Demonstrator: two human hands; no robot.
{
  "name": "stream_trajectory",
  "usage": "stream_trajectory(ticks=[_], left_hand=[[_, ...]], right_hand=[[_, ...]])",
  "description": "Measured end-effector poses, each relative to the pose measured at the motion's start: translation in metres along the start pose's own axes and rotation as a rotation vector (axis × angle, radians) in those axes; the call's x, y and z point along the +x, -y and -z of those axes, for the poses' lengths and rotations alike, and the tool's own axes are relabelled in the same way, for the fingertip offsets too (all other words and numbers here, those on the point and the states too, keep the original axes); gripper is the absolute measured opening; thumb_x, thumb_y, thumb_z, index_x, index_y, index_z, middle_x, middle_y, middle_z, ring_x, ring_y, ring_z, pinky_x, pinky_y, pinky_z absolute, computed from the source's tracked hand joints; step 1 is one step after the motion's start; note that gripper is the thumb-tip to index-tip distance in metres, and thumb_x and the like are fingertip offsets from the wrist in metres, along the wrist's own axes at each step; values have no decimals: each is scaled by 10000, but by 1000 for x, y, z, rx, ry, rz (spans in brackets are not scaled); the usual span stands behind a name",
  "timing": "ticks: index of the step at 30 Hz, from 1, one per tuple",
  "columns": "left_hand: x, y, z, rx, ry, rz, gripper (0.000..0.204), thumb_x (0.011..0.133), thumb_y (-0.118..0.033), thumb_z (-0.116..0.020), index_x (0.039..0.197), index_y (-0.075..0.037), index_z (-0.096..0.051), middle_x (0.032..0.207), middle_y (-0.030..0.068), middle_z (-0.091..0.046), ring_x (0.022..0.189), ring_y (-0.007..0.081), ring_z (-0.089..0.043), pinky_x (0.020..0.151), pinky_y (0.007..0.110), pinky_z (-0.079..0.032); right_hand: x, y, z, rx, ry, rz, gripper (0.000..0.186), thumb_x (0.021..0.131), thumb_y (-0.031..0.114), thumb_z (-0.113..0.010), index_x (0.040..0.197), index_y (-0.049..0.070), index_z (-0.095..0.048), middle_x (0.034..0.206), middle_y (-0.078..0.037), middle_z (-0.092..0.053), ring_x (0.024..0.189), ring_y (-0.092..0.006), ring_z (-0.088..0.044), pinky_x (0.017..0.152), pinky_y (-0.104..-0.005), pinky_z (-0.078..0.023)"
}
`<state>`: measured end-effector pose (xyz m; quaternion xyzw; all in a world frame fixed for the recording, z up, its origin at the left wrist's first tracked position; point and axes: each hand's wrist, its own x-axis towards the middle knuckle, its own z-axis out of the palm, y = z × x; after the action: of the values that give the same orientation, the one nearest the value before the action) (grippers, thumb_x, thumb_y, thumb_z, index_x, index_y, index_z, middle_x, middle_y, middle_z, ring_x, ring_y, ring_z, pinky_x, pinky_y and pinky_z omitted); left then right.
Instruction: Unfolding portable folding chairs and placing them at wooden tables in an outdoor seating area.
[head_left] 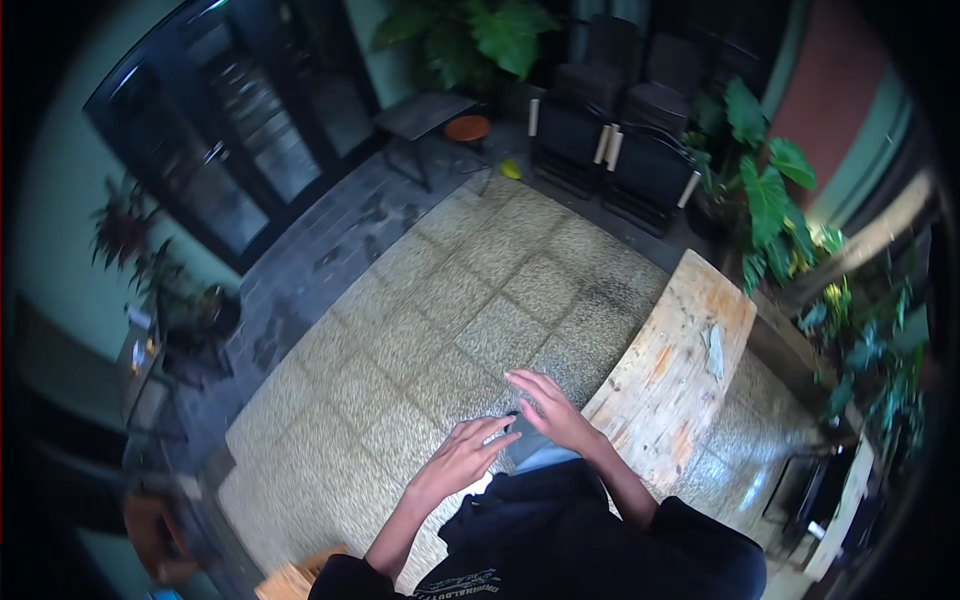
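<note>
Both of my hands are held up in front of my body, above the tiled floor (400, 340). My left hand (466, 456) is open, its fingers stretched toward the right, with nothing seen in it. Close by, my right hand (553, 412) is open too, its fingers pointing left and up and the thumb apart. The fingertips of the two hands come near each other. A small dark shape shows between them; I cannot tell what it is. To the right of my right hand stands a worn wooden table (650, 390) with a crumpled pale grey-green cloth (712, 352) on it.
Black folding chairs (650, 170) stand at the far right, near large-leaved plants (765, 190). At the back are a dark low table (425, 115) and a round orange-brown stool (467, 128). Dark glass doors (235, 130) are at the far left. A wooden piece (295, 578) lies low on the left.
</note>
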<state>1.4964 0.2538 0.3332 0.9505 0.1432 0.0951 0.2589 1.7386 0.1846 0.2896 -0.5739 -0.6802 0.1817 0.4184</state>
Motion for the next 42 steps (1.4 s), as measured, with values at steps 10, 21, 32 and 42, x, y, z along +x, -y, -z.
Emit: stream_trajectory(ticks=[10, 21, 32, 42], left_hand=[[229, 106, 62, -40, 59, -223, 549, 931, 6, -679, 1460, -140, -675, 1569, 84, -586, 1395, 327, -573, 1164, 462, -465], [414, 212, 84, -52, 98, -296, 551, 934, 15, -645, 1472, -102, -662, 1578, 114, -565, 1422, 334, -549, 1169, 485, -456], [635, 380, 91, -5, 176, -283, 423, 1002, -28, -608, 1419, -64, -672, 1543, 135, -590, 1417, 342, -561, 1152, 491, -467], [878, 436, 117, 45, 258, -414, 434, 997, -7, -627, 1427, -47, -669, 1523, 136, -616, 1440, 335, -563, 1170, 484, -474]], right_hand=[[40, -145, 35, -122, -293, -372, 581, 1005, 53, -660, 1570, 97, -535, 1520, -178, -576, 1361, -417, -560, 1172, -486, -455], [260, -250, 127, -385, -425, -371, 608, 997, 72, -676, 1580, 117, -511, 1520, -151, -567, 1346, -380, -559, 1095, -499, -466], [395, -380, 194, -379, -385, -496, 607, 999, 100, -670, 1584, 126, -510, 1526, -144, -564, 1309, -378, -561, 1063, -500, -465], [483, -491, 316, -453, -581, -727, 655, 982, 78, -676, 1609, 129, -493, 1551, -145, -545, 1338, -385, -549, 1079, -504, -459]])
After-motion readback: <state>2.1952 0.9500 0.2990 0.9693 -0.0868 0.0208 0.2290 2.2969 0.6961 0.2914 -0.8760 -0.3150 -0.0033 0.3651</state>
